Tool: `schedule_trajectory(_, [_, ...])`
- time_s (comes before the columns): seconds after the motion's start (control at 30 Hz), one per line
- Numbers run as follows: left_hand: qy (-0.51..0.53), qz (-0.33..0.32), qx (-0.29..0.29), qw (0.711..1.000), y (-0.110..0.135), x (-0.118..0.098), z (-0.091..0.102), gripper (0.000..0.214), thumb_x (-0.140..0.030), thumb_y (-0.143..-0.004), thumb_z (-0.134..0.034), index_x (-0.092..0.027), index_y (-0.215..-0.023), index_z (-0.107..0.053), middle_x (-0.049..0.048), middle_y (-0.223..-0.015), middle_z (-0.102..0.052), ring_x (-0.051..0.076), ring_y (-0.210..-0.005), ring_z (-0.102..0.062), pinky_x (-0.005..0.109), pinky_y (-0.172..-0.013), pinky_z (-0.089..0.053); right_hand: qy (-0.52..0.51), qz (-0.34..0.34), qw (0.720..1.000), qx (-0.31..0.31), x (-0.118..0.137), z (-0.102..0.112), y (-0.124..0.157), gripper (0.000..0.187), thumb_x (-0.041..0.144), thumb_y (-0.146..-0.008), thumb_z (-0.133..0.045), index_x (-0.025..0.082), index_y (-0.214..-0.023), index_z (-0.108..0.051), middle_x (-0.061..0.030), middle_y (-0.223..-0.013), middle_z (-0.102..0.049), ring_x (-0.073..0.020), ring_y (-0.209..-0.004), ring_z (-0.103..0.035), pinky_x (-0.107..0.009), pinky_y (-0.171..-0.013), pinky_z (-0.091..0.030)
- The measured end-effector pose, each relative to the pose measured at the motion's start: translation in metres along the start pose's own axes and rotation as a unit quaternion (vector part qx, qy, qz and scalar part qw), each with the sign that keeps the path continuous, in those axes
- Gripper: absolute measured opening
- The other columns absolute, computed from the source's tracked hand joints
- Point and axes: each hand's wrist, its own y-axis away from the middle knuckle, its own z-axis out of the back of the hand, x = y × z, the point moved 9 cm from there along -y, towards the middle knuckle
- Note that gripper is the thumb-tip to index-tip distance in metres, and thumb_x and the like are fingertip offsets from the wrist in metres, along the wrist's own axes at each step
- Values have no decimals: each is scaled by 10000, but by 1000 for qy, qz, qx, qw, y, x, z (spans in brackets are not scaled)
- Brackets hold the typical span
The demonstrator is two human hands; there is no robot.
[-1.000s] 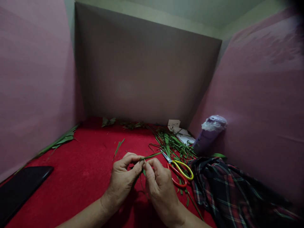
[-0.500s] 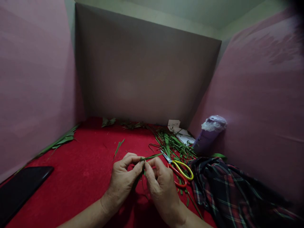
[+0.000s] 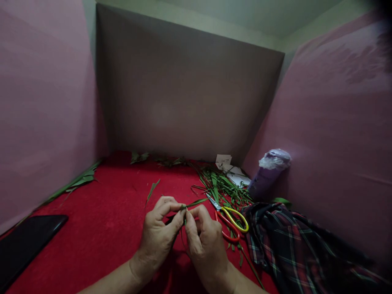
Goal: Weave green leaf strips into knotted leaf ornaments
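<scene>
- Narrow green leaf strip point(image 3: 197, 202) is at the fingertips of both hands, above the red cloth-covered surface point(image 3: 113, 228); its free end points right, toward the scissors.
- Left hand point(image 3: 159, 228) pinches the strip between thumb and forefinger, the other fingers curled.
- Right hand point(image 3: 206, 241) has thumb and forefinger pressed together just beside the left fingertips, on a thin pale sliver point(image 3: 186, 208) too small to identify.
- Metal scissors with one yellow and one red handle loop point(image 3: 218, 207) lie just right of the right hand, blades pointing away.
- Tangled heap of green leaves and stems point(image 3: 215, 185) lies beyond the scissors, near white papers point(image 3: 237, 176).
- Purple cylindrical container topped with clear plastic point(image 3: 265, 179) stands tilted in view by the right pink wall point(image 3: 337, 143).
- Dark plaid fabric with red and white lines point(image 3: 290, 241) is bunched at right.
- Flat black rectangular object point(image 3: 29, 245) lies at far left.
</scene>
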Motion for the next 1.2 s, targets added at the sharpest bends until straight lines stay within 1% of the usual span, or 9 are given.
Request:
schedule_trajectory(0.17, [-12,-18,-1,1000,2,-3,0,72,-176,-769,-605,-191,-757,-675,11,-793,-558,132,-766,-554,220,-695,-438,5,5,1000,-8,-1,0,1,209,316,-910,-371,185,-782,-474,55,-488,-431,-94,-375,-363,-212,-386,-229])
schedule_trajectory(0.4, [2,-4,-3,1000,2,-3,-1,71,-190,-760,-619,-196,-759,-690,20,-816,-553,138,-777,-562,219,-680,-457,3,0,1000,-8,-1,2,0,190,297,-914,-377,187,-787,-466,30,-532,-498,-93,-398,-400,-210,-382,-222])
schedule_trajectory(0.57, [21,8,-19,1000,3,1,1,50,-193,-736,-641,-202,-737,-691,17,-810,-553,143,-786,-554,225,-698,-449,-8,0,1000,-7,1,2,-1,192,309,-912,-385,192,-783,-467,47,-514,-467,-93,-398,-394,-212,-390,-225])
schedule_trajectory(0.73, [27,18,-18,999,3,6,1,48,-184,-738,-642,-206,-737,-684,8,-816,-544,129,-795,-543,211,-721,-429,3,-11,1000,-14,-1,4,-4,200,306,-908,-375,201,-753,-445,66,-485,-405,-95,-389,-359,-217,-397,-216])
schedule_trajectory(0.93, [33,15,-27,999,2,3,3,52,-177,-739,-634,-202,-734,-679,6,-809,-538,125,-788,-536,199,-704,-427,29,-14,999,-33,-7,11,-10,177,288,-890,-390,210,-736,-430,84,-450,-360,-96,-365,-322,-218,-386,-193])
schedule_trajectory(1.03, [31,19,-32,999,1,3,4,38,-185,-731,-639,-195,-720,-674,7,-787,-539,129,-770,-532,207,-691,-424,36,-15,999,-37,-7,14,-13,177,284,-892,-385,212,-734,-418,91,-442,-344,-96,-360,-330,-220,-394,-198])
schedule_trajectory(1.2, [22,25,-28,999,0,4,5,43,-215,-740,-637,-193,-719,-667,8,-786,-541,135,-761,-532,226,-694,-418,59,-7,996,-63,-5,24,-18,194,288,-893,-383,210,-718,-418,95,-447,-323,-92,-361,-331,-220,-407,-208])
